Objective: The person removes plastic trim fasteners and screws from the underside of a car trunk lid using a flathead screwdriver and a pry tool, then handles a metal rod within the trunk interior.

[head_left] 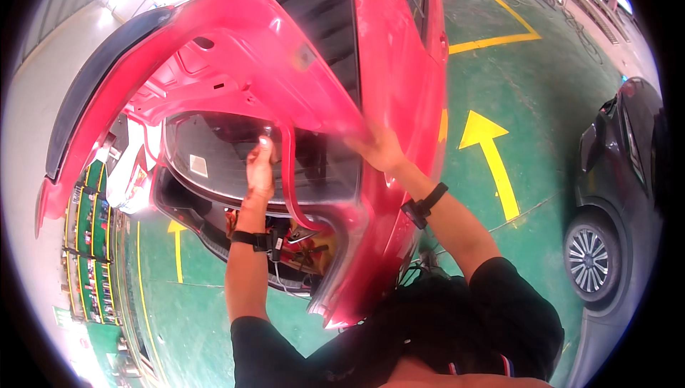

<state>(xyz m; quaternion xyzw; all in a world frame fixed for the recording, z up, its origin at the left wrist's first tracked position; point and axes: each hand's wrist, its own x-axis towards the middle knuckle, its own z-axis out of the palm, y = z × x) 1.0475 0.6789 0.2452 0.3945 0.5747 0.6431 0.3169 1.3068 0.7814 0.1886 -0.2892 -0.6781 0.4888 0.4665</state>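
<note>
The red trunk lid of a red car stands raised over the open trunk. At the lid's near right corner is my right hand, its fingers closed on the edge and slightly blurred. My left hand is raised under the lid, beside a curved red hinge arm. Its fingers are curled with the thumb uppermost; a small dark thing shows at the fingertips, too small to name. Behind it lies the dark rear window with a pale square label.
Inside the trunk opening lie loose parts and cables. A dark grey car stands at the right. Along the left are parts shelves. Yellow arrows mark the green floor.
</note>
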